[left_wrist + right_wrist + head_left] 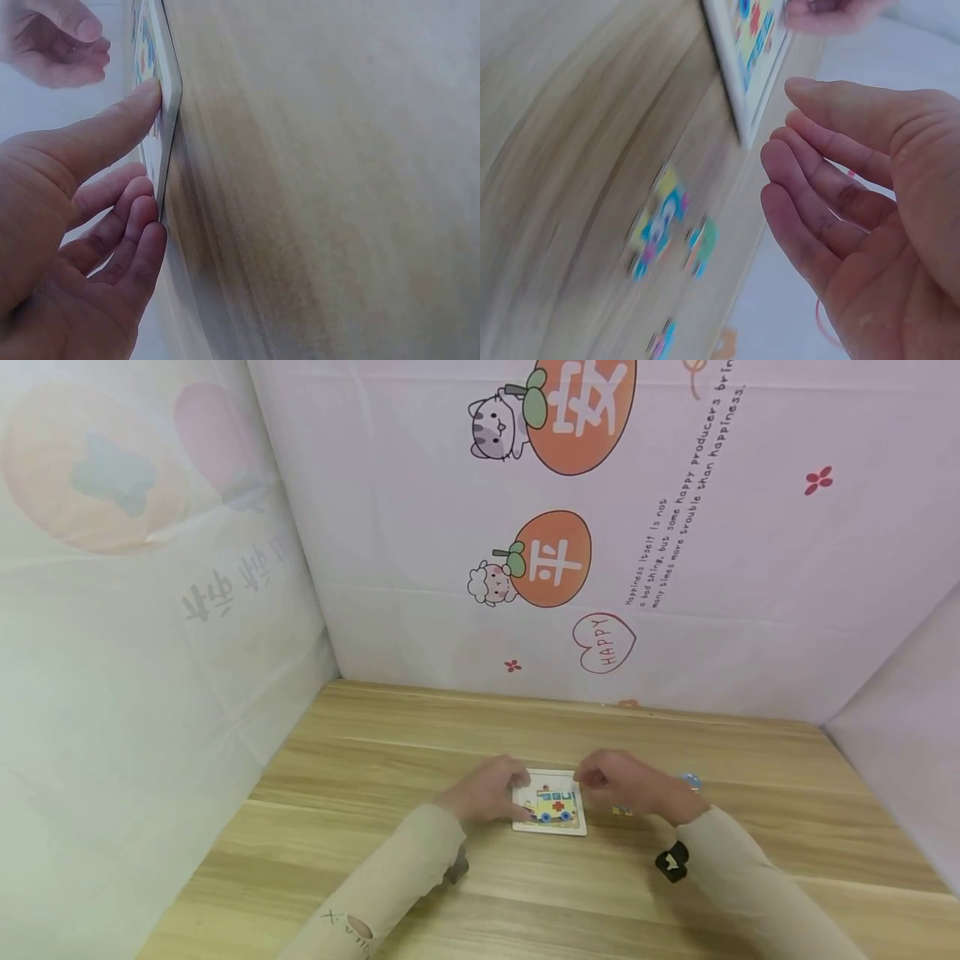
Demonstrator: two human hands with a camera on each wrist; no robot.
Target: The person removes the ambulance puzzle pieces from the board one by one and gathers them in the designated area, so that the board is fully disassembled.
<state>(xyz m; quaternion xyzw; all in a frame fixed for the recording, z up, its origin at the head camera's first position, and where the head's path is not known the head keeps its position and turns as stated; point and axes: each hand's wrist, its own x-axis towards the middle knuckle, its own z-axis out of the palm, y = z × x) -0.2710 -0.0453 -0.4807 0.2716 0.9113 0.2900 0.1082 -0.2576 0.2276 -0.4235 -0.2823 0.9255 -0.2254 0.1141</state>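
Note:
A small jigsaw puzzle tray (551,831) with a white rim lies on the table, showing a yellow ambulance picture (555,806) with a red cross and blue wheels. My left hand (487,789) holds the tray by its left side; in the left wrist view the thumb (127,124) presses on the rim while the fingertips (154,236) meet the edge. Beyond the tray's right far corner hovers my right hand (622,781), fingers loosely bent. In the right wrist view a gap shows between thumb and fingers, with nothing held.
Loose puzzle pieces lie right of the tray: a yellow and blue piece (660,221), a green and blue piece (703,244) and a small blue and pink piece (662,341). Printed cloth walls (420,568) stand behind and beside the wooden table (360,777).

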